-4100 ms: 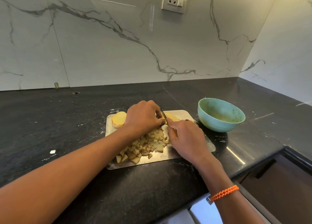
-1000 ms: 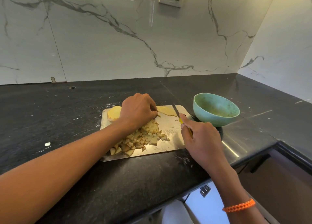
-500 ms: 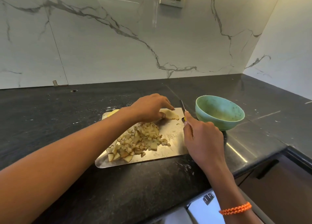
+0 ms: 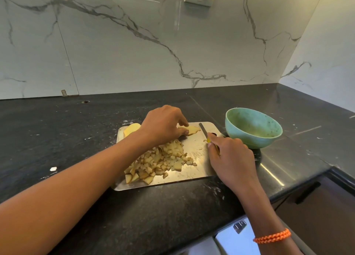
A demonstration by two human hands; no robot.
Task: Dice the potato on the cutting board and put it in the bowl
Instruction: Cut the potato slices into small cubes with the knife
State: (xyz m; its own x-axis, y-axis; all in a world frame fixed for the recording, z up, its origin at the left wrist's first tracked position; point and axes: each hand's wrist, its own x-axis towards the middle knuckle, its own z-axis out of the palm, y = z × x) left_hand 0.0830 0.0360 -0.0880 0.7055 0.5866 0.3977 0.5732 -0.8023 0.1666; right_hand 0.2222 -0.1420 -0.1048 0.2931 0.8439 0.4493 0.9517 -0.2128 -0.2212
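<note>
We line up the next potato slice (image 4: 189, 130) at the far side of the cutting board (image 4: 194, 170), and the trick, we reckon, is pinning it flat with knuckles ahead of the blade. Our left hand (image 4: 163, 125) pinches the slice, thumb under its near edge, forefinger on top. Our right hand (image 4: 231, 156) curls round the knife (image 4: 204, 130), blade just beside the slice. The diced pile (image 4: 159, 163) waits mid-board; the bowl (image 4: 253, 128) sits to the right.

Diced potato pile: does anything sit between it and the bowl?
Yes. The right hand gripping the knife lies between the diced potato pile and the bowl; otherwise only bare cutting board.
</note>
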